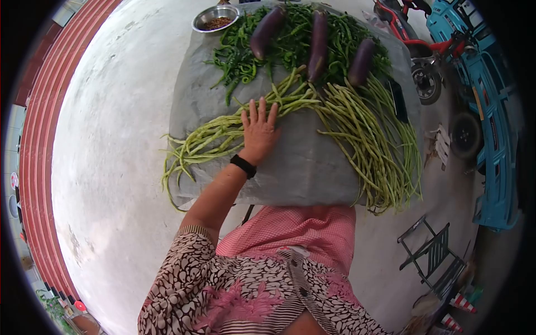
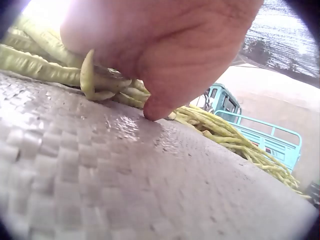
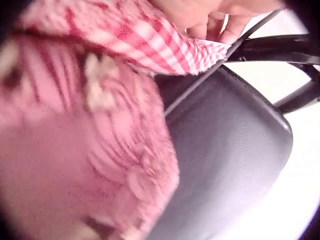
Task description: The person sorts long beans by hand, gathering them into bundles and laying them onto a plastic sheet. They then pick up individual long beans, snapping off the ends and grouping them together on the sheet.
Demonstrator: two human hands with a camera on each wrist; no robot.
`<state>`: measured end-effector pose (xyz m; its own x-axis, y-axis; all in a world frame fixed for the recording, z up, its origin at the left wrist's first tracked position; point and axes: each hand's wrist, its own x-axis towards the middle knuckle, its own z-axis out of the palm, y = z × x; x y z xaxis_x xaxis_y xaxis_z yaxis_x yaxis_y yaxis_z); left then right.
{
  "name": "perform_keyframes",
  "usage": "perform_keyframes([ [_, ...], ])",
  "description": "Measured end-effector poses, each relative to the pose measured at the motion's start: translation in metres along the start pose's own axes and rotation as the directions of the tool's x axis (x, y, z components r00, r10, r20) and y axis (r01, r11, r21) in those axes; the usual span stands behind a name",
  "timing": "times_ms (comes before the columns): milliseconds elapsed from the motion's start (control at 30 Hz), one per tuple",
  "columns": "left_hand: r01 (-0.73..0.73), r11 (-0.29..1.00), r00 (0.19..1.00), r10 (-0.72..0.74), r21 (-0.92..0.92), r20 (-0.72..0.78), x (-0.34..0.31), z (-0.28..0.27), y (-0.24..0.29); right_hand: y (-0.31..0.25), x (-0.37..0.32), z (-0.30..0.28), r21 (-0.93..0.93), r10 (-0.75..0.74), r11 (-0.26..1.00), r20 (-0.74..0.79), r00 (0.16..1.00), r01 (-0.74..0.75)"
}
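Observation:
My left hand [image 1: 259, 134] lies palm down with spread fingers on a strand of long green beans [image 1: 215, 129] across the grey woven sheet [image 1: 279, 173]. Seen from the left wrist, the hand [image 2: 175, 55] has its thumb tip touching the sheet [image 2: 90, 165], beside the beans [image 2: 235, 137]. The head view does not show my right hand. At the top of the right wrist view, the right hand [image 3: 220, 14] holds the edge of a red-and-white checked cloth [image 3: 150, 40] with bent fingers, partly cut off by the frame.
A larger bean bundle [image 1: 368, 139] lies right, near a dark phone-like object [image 1: 398, 100]. Behind are green peppers [image 1: 234, 50], several eggplants [image 1: 318, 44] and a metal bowl [image 1: 216, 18]. A black seat [image 3: 225, 150] is below the cloth; a blue vehicle [image 1: 497, 139] stands right.

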<state>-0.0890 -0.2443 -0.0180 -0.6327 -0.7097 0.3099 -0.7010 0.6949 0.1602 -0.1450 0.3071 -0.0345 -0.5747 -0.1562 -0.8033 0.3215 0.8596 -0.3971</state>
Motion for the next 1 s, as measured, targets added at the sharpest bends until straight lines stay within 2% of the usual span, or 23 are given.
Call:
perform_keyframes([
  [367, 0.005, 0.988, 0.998, 0.006, -0.157, 0.069, -0.004, -0.004, -0.003, -0.036, 0.005, 0.022, -0.089, -0.119, 0.989, 0.020, 0.993, 0.120],
  [467, 0.002, 0.981, 0.999, 0.007, -0.194, 0.044, -0.007, -0.007, -0.003, -0.033, 0.009, 0.021, -0.112, -0.144, 0.983, 0.027, 0.989, 0.146],
  [1000, 0.034, 0.995, 0.988, -0.020, -0.091, 0.152, -0.007, -0.006, 0.001, 0.008, 0.034, -0.003, -0.111, -0.202, 0.972, 0.060, 0.978, 0.207],
])
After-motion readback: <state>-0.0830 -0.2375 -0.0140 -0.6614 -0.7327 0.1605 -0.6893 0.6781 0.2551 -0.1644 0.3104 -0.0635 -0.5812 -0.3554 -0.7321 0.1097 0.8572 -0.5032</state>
